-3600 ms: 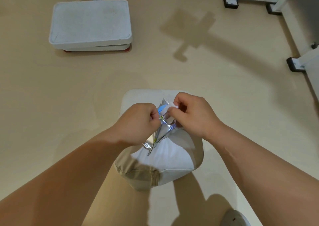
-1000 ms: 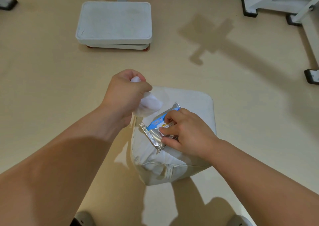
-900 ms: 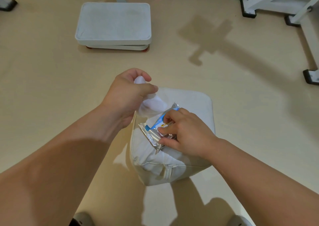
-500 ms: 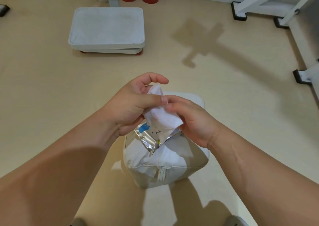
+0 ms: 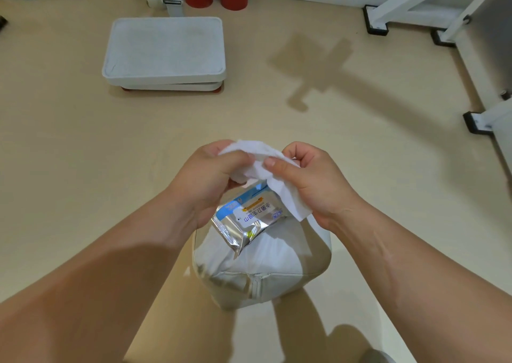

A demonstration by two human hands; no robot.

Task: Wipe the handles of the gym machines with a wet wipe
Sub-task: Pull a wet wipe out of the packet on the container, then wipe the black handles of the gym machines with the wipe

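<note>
The room is bright and evenly lit, with a warm cast that turns the floor (image 5: pixel 83 168) a creamy beige. Light falls from above: a soft-edged, cross-shaped shadow (image 5: pixel 318 66) lies on the floor far ahead, and darker patches sit on the floor beneath the cushion (image 5: pixel 263 265). The left forearm (image 5: pixel 97 293) goes dusky towards the elbow. The foil packet (image 5: pixel 243 229) throws off hard silver glints, and the wet wipe (image 5: pixel 257 154) is so white its folds nearly wash out. Focus is crisp at the centre. The wide lens swells the arms at the bottom and tilts the white frame bars (image 5: pixel 401 1) near the right edge.
</note>
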